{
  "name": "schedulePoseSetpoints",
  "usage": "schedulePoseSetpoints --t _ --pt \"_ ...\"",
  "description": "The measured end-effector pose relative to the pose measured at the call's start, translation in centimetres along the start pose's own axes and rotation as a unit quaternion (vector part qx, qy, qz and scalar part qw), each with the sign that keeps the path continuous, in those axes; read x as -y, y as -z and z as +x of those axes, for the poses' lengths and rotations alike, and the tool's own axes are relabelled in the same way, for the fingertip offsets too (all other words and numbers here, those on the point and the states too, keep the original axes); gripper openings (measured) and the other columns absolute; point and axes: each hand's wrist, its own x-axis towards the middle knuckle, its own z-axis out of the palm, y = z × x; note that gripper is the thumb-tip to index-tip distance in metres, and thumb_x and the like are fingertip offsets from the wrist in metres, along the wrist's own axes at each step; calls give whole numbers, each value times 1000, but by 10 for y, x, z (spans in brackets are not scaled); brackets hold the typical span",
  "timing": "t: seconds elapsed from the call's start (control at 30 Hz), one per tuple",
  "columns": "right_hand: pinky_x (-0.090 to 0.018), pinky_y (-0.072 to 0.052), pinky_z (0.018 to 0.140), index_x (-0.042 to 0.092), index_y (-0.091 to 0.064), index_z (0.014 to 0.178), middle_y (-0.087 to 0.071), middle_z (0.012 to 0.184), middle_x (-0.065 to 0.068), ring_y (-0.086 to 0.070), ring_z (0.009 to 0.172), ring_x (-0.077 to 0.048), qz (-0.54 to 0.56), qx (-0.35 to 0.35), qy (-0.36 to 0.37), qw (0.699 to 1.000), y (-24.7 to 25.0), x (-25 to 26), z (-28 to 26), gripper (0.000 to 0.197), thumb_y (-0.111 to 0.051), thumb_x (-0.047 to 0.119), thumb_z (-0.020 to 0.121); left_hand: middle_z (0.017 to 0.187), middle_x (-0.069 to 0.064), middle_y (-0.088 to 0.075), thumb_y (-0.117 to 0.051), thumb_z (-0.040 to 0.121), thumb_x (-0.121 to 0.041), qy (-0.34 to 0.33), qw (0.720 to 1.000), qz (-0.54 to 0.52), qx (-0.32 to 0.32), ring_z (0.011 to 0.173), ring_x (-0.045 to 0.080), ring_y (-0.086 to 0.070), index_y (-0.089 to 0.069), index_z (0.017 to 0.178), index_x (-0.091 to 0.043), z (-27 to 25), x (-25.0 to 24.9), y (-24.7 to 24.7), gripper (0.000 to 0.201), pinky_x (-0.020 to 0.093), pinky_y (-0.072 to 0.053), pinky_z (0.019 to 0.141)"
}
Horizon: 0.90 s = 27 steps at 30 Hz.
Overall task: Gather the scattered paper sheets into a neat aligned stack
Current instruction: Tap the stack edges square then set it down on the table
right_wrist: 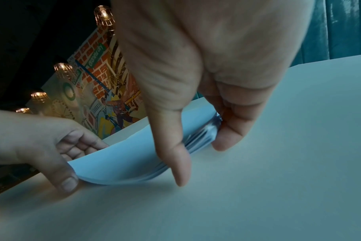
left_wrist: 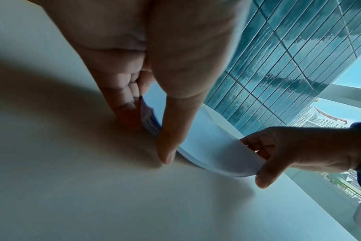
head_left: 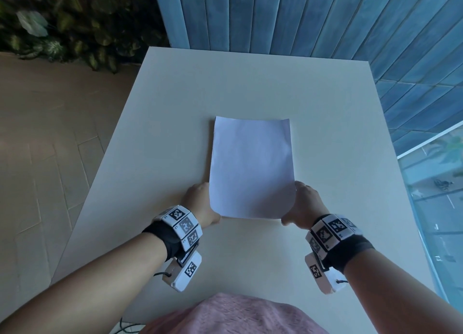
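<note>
A stack of white paper sheets [head_left: 250, 168] stands on its lower edge on the pale table [head_left: 175, 95], leaning away from me and bowed between my hands. My left hand [head_left: 198, 201] grips the stack's left side near the bottom. In the left wrist view, the left hand [left_wrist: 148, 130] has its thumb in front and its fingers behind the paper stack [left_wrist: 212, 146]. My right hand [head_left: 305, 203] grips the right side the same way. In the right wrist view, the right hand [right_wrist: 204, 150] pinches the fanned sheet edges of the stack [right_wrist: 124, 159].
Leafy plants [head_left: 62, 33] stand beyond the table's back left corner above a tiled floor [head_left: 37, 158]. A blue tiled wall [head_left: 325, 20] runs behind and to the right, with a window [head_left: 436, 183] low on the right. Pink clothing [head_left: 235, 316] lies at the near edge.
</note>
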Motion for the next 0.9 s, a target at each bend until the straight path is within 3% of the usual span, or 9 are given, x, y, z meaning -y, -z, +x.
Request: schedulePoseSetpoints --t 0.17,0.37,0.6,0.7,0.9 --pt "-27 -40 70 6 -50 106 -57 103 -8 -50 92 -24 30 0 -21 999 -2 -3 -7 65 -86 7 51 97 -2 -59 -79 59 -10 -5 1000 -23 -4 88 19 -58 -56 96 -15 -5 2 2 43 25 -45 70" --pt "-28 -45 63 6 -62 112 -68 92 -9 -61 83 -27 61 -46 -20 997 -11 -14 -15 53 -74 1 61 82 -3 -66 -73 62 -7 -7 997 -66 -24 75 20 -64 -62 89 -15 -11 18 -4 30 30 -55 69" --pt "-23 -35 43 12 -64 80 -63 65 -4 -53 53 -21 79 -63 -25 995 -15 -13 -18 22 -72 1 63 71 -3 -67 -73 65 -5 -21 996 -80 -39 66 19 -63 -67 83 -12 -12 20 -4 21 31 -55 67" --pt "-23 -31 41 16 -53 62 -54 55 -1 -45 47 -19 76 -54 -28 995 -14 -11 -18 25 -73 1 62 70 -2 -68 -73 65 -4 -32 996 -74 -40 67 20 -64 -68 83 -10 -10 19 -2 20 32 -56 67" --pt "-24 -37 43 10 -65 73 -66 59 -6 -57 55 -27 75 -50 -16 996 -10 -11 -22 16 -78 10 64 71 -5 -68 -76 64 -9 -19 997 -67 -27 70 18 -66 -66 80 -14 -8 22 0 19 30 -56 68"
